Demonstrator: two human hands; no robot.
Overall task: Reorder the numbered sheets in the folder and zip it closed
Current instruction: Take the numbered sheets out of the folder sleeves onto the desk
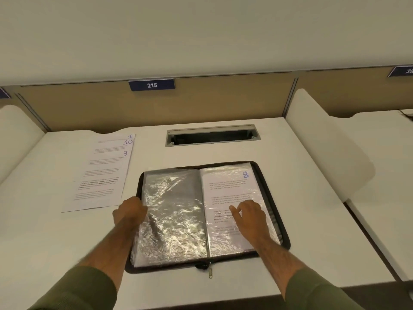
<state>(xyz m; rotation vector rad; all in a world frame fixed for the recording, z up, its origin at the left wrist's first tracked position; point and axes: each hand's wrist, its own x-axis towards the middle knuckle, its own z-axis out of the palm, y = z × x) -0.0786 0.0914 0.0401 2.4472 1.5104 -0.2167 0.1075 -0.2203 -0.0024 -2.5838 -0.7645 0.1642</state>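
A black zip folder (271, 204) lies open on the desk, its clear plastic sleeves showing. The left sleeve (174, 211) looks empty and shiny. In the right sleeve is a sheet numbered 8 (225, 186). My left hand (129, 212) rests at the folder's left edge, fingers curled over the sleeve's rim. My right hand (247, 217) lies on the sheet numbered 8, fingers bent, fingertips touching the plastic. The zip pull (210, 272) hangs at the folder's near edge. To the left lie overlapping loose sheets (102, 173) marked 1, 10 and 3.
The white desk (312, 220) has side dividers left and right and a tan back panel with a sign reading 215 (152, 85). A cable slot (212, 136) opens behind the folder.
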